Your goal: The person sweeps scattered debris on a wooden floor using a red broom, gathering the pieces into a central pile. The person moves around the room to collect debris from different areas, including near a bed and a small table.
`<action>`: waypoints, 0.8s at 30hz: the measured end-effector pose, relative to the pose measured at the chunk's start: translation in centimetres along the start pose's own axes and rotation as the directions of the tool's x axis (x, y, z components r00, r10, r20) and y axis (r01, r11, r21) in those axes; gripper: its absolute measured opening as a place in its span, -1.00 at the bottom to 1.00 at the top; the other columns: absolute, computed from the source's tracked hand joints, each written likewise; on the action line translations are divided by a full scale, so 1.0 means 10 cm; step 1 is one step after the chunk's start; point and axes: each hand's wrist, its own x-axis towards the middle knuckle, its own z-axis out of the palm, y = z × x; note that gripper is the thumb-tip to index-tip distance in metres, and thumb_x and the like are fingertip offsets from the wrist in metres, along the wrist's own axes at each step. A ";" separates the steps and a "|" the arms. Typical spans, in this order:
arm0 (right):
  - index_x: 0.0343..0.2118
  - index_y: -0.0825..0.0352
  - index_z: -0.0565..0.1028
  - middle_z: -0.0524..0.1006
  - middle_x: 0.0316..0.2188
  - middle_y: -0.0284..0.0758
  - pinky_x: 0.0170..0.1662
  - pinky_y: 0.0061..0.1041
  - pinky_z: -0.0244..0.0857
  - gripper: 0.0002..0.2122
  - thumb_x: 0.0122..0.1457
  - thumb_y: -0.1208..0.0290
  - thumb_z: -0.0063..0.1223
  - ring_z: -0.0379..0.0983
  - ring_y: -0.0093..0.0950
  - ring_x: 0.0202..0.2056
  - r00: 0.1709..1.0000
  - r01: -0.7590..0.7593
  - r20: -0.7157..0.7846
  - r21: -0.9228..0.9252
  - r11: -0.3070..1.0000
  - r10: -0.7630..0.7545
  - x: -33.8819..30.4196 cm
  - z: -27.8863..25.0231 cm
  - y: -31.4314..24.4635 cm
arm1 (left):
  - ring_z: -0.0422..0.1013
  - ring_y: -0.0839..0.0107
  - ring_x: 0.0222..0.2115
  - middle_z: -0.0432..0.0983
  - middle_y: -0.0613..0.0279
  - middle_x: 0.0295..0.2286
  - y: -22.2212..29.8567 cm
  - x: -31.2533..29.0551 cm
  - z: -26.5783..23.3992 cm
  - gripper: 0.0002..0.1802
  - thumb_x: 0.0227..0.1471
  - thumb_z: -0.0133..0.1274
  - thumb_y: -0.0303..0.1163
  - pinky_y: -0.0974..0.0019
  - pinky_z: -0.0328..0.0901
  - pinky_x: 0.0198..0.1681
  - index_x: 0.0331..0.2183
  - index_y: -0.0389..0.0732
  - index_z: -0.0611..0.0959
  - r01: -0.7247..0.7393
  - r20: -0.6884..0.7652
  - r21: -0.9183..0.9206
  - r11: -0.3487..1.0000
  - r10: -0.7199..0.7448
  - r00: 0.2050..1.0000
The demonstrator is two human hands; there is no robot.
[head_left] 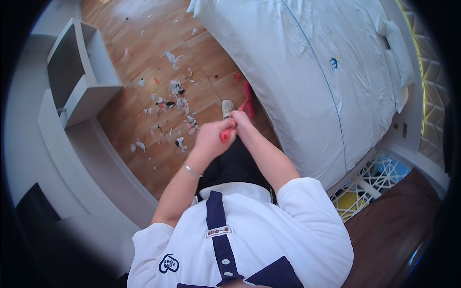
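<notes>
Both of my hands are closed round the handle of a red broom (248, 100). My left hand (213, 137), with a silver bracelet at its wrist, grips near the rounded red end of the handle. Just ahead of it, my right hand (241, 123) wraps the shaft, which is mostly hidden by the fingers. The broom's head is down by the floor, close along the near side of the bed, to the right of my white shoe (227, 108). Scattered paper scraps (177, 103), white, pink and dark, lie on the wooden floor to the left.
A bed (297, 86) with a white cover fills the right side. A white cabinet (91, 98) with open shelves lines the left. Behind me on the right are a brown surface (394, 230) and a white lattice panel (370, 187).
</notes>
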 end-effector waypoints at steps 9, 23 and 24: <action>-0.30 0.16 0.20 0.28 -0.71 -0.40 -0.61 -0.51 0.26 -0.79 0.03 0.62 -0.18 0.21 -0.60 -0.77 0.813 -0.209 0.534 -0.107 0.972 0.234 -0.25 1.04 -0.66 | 0.37 0.17 -0.47 0.39 0.11 -0.61 0.48 0.46 -0.30 -0.87 -0.30 0.07 -0.43 0.18 0.22 -0.21 -0.55 -0.18 0.48 -0.045 -0.045 0.542 0.839 0.083 0.996; -0.58 0.30 0.22 0.23 -0.76 -0.37 -0.70 -0.52 0.18 -0.90 -0.06 0.67 -0.25 0.17 -0.53 -0.78 0.985 -0.117 0.100 -0.236 0.965 0.143 -0.01 0.90 -0.99 | 0.41 0.17 -0.46 0.52 0.17 -0.51 0.18 0.72 -0.73 -0.73 -0.24 0.16 -0.39 0.20 0.26 -0.32 -0.34 -0.10 0.60 0.138 -0.112 0.052 0.989 -0.131 0.985; -0.60 0.31 0.22 0.22 -0.77 -0.37 -0.70 -0.52 0.16 -0.90 -0.07 0.68 -0.25 0.17 -0.53 -0.78 0.985 -0.129 0.084 -0.229 0.965 0.152 0.16 0.93 -0.94 | 0.42 0.16 -0.47 0.52 0.17 -0.50 0.07 0.76 -0.78 -0.72 -0.25 0.17 -0.38 0.20 0.27 -0.33 -0.34 -0.09 0.61 0.134 -0.136 0.068 0.989 -0.123 0.983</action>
